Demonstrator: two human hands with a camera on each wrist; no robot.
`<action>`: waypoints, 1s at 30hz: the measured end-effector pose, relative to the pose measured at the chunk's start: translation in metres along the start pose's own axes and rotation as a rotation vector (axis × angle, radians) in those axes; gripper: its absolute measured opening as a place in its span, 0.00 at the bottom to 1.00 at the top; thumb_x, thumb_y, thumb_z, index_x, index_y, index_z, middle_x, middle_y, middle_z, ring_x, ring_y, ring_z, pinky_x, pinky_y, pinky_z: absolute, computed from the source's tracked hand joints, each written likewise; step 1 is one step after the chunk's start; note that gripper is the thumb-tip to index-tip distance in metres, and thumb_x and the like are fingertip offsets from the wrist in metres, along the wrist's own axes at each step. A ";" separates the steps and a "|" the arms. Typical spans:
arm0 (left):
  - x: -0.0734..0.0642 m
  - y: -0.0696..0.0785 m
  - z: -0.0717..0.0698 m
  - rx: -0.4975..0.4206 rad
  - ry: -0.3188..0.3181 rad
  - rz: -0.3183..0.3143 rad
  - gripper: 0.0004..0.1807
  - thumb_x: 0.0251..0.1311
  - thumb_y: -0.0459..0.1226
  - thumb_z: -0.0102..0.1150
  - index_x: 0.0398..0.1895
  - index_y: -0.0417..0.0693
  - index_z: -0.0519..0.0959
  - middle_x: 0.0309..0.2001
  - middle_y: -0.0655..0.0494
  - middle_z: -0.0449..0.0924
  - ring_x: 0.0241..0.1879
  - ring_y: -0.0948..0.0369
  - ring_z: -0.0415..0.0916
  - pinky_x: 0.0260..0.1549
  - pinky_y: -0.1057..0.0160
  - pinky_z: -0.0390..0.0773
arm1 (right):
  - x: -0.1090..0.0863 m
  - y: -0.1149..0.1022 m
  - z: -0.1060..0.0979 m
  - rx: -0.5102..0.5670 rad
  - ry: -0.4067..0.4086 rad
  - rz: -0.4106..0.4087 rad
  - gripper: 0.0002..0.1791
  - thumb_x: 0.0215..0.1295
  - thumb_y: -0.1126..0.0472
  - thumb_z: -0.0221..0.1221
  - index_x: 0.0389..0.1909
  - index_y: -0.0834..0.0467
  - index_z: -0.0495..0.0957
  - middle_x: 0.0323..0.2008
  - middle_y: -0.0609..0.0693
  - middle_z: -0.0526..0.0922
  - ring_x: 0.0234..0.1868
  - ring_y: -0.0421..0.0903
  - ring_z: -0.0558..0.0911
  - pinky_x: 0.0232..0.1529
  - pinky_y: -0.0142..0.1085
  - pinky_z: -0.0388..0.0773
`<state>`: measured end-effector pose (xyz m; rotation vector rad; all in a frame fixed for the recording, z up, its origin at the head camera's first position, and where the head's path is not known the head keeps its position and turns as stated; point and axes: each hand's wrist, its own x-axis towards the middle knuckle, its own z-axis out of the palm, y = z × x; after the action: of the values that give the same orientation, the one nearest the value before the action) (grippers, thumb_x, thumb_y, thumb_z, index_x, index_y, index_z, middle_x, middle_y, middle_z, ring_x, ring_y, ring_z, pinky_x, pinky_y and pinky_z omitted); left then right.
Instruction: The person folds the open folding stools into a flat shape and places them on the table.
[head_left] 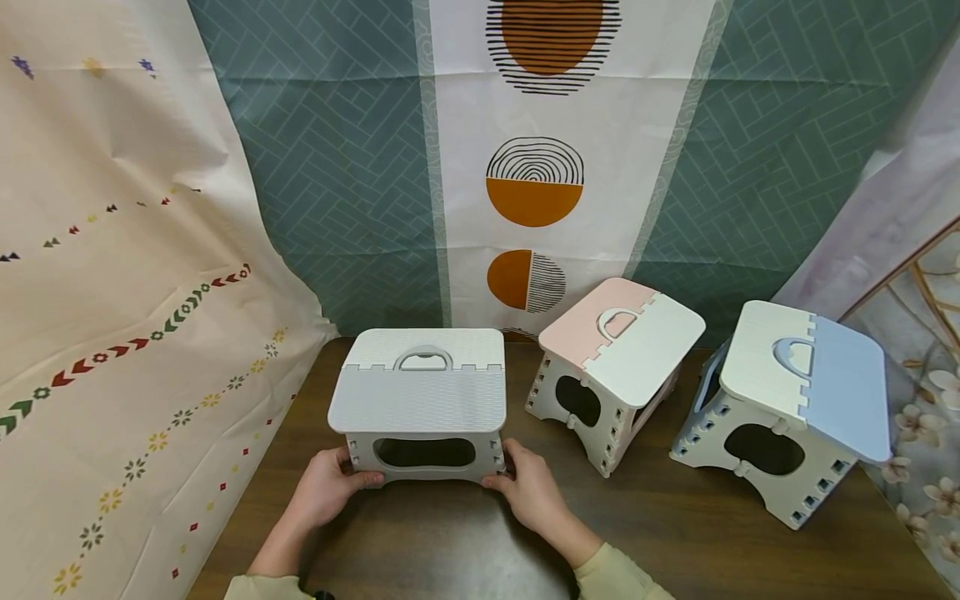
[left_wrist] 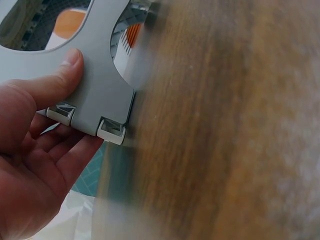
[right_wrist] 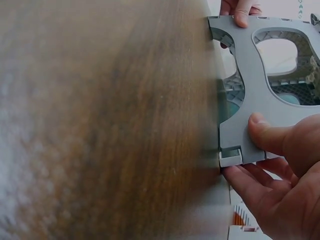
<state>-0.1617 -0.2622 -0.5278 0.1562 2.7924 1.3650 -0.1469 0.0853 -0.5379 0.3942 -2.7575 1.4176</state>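
Observation:
A folding step stool (head_left: 417, 398) with a white and grey ribbed top and a grey loop handle stands unfolded on the brown table. My left hand (head_left: 327, 487) grips the lower left corner of its front panel, thumb on the front face and fingers behind the hinged edge. At the lower right corner my right hand (head_left: 531, 490) holds the same panel in a matching grip. The left wrist view shows the left thumb (left_wrist: 67, 75) flat on the grey leg panel. Low on that panel, the right thumb (right_wrist: 260, 131) presses near a hinge clip (right_wrist: 231, 157).
To the right stands a pink and white folding stool (head_left: 622, 337), turned at an angle. Further right is a blue and white one (head_left: 808, 375). Patterned cloth (head_left: 345, 167) hangs behind the wooden table (head_left: 450, 550), with a cream cloth (head_left: 135, 292) along the left side.

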 end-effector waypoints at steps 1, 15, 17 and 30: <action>0.000 0.000 0.000 -0.001 -0.002 0.000 0.11 0.55 0.40 0.83 0.36 0.48 0.88 0.34 0.61 0.89 0.37 0.65 0.83 0.38 0.63 0.80 | 0.000 0.000 0.000 -0.002 0.000 -0.001 0.19 0.64 0.59 0.76 0.50 0.58 0.79 0.37 0.45 0.85 0.35 0.37 0.80 0.38 0.35 0.78; 0.001 -0.002 0.001 -0.027 -0.014 0.000 0.11 0.55 0.38 0.83 0.36 0.47 0.88 0.34 0.61 0.89 0.35 0.65 0.83 0.37 0.64 0.80 | 0.001 0.002 -0.001 0.005 -0.003 -0.016 0.18 0.64 0.60 0.76 0.49 0.57 0.79 0.38 0.46 0.85 0.36 0.38 0.81 0.38 0.35 0.78; 0.001 -0.002 0.001 -0.030 -0.017 -0.004 0.11 0.56 0.38 0.83 0.36 0.47 0.88 0.34 0.61 0.89 0.35 0.66 0.83 0.37 0.64 0.80 | 0.001 0.001 -0.001 0.009 -0.005 -0.017 0.18 0.64 0.60 0.76 0.49 0.57 0.79 0.38 0.46 0.86 0.36 0.38 0.81 0.38 0.36 0.79; 0.000 0.001 0.000 -0.051 -0.028 -0.010 0.11 0.56 0.38 0.82 0.36 0.46 0.88 0.34 0.59 0.89 0.35 0.65 0.82 0.37 0.63 0.80 | 0.000 -0.001 -0.004 0.038 -0.009 -0.031 0.18 0.63 0.60 0.76 0.48 0.58 0.79 0.36 0.47 0.86 0.36 0.40 0.82 0.37 0.35 0.78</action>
<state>-0.1615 -0.2615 -0.5270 0.1582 2.7289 1.4195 -0.1467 0.0881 -0.5344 0.4431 -2.7230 1.4661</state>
